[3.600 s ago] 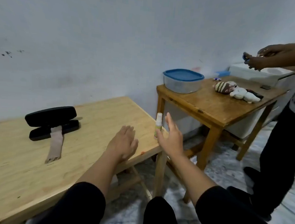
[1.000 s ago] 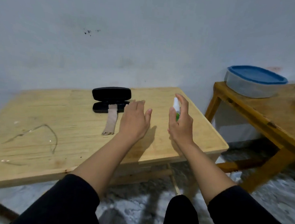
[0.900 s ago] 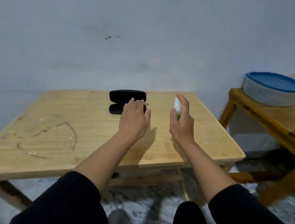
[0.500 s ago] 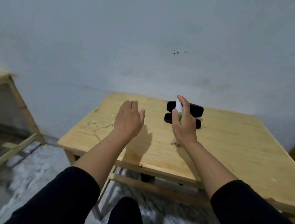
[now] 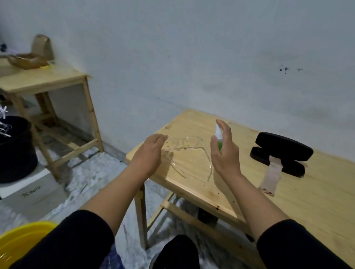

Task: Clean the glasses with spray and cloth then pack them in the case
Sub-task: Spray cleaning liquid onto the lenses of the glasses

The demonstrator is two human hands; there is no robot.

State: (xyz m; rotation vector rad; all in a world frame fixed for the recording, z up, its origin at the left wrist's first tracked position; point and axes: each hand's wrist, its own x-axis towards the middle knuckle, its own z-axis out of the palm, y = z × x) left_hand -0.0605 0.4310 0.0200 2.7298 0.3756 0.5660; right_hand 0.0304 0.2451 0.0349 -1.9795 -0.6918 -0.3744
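The right hand (image 5: 224, 154) curls its fingers (image 5: 223, 128) round a small white-and-green spray bottle (image 5: 219, 136), held upright above the light wooden desk (image 5: 291, 200). The left hand (image 5: 149, 153), fingers relaxed and holding nothing, hovers just beside the clear-framed plastic glasses (image 5: 184, 147) lying on the desk. The open black hard-shell case (image 5: 281, 153) sits well apart, a pale rectangular cleaning cloth (image 5: 271, 177) trailing from it.
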